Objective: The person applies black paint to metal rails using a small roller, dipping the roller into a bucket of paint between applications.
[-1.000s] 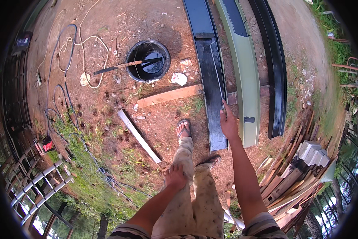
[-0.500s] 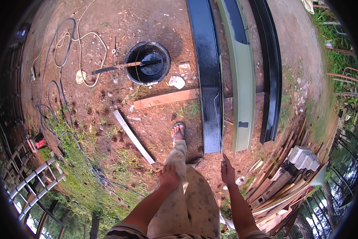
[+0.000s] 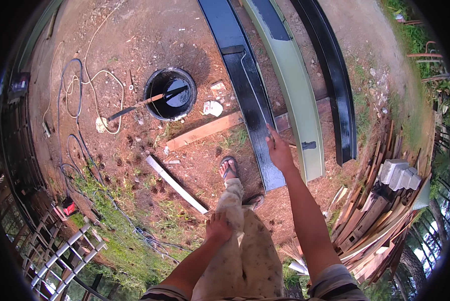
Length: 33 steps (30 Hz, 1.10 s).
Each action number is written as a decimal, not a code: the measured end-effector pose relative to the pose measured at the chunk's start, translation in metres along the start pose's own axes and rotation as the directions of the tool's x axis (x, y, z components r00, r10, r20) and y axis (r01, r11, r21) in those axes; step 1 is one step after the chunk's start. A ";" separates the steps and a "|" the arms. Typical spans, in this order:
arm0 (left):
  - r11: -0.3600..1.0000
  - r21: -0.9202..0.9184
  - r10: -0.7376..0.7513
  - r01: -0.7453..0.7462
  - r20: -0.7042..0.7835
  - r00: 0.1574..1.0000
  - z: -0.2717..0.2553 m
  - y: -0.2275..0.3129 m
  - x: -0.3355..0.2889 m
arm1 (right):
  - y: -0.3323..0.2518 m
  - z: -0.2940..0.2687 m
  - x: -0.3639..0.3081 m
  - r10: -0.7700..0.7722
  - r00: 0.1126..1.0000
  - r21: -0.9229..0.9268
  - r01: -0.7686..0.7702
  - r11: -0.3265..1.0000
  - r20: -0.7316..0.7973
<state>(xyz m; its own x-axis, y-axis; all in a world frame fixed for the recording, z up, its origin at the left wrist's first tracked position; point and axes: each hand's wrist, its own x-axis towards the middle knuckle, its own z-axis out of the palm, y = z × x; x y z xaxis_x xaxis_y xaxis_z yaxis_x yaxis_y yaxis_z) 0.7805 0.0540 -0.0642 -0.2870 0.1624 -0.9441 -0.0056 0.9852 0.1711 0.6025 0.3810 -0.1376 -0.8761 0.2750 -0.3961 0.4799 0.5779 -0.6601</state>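
Observation:
A paint roller (image 3: 233, 50) lies on the broad face of a steel beam (image 3: 241, 75) coated in glossy black paint. Its long thin wire frame runs back toward me, and my right hand (image 3: 280, 153) is closed round the handle, forefinger stretched along it. My left hand (image 3: 219, 227) rests on my bent left leg, fingers laid over the paint-spotted trousers, holding nothing. Beside the black beam lies a pale green beam (image 3: 297, 95) with dark painted patches. Left of the beams stands a black bucket (image 3: 149, 90) with dark liquid and a stick (image 3: 150, 100) across its rim.
Another black beam (image 3: 335, 90) lies at the right. A plank (image 3: 205, 131) runs under the beams. A pale metal strip (image 3: 177, 184) lies near my foot. Hoses (image 3: 79, 95) coil at the left. Lumber (image 3: 368, 220) and grey blocks (image 3: 399, 174) are piled at the right.
My right hand has moved forward and up over the beam, and the roller has slid from the beam's near part to farther along it. My left hand stays on my leg; the view has shifted.

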 end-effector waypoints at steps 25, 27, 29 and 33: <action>0.997 -0.069 -0.039 0.042 0.033 0.999 -0.015 0.001 0.001 | -0.118 -0.019 0.123 0.288 0.939 0.081 -0.307 0.948 0.187; 0.998 -0.059 -0.019 0.019 0.012 1.000 -0.008 0.000 0.006 | -0.102 -0.018 0.115 0.263 0.951 0.046 -0.273 0.961 0.164; 0.999 -0.052 -0.008 0.008 -0.011 1.000 -0.004 -0.001 0.008 | -0.065 -0.011 0.076 0.091 0.995 0.023 -0.092 0.995 0.028; 0.997 -0.071 -0.034 0.033 -0.017 0.999 -0.003 -0.001 0.002 | -0.019 -0.015 -0.053 0.254 0.959 -0.005 -0.255 0.967 0.124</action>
<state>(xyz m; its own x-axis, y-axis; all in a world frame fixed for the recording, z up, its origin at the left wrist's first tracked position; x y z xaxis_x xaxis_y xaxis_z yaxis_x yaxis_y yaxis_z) 0.7767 0.0536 -0.0650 -0.3029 0.1275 -0.9444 -0.0831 0.9837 0.1595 0.6394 0.3666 -0.0945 -0.7125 0.3150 -0.6270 0.6875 0.4924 -0.5338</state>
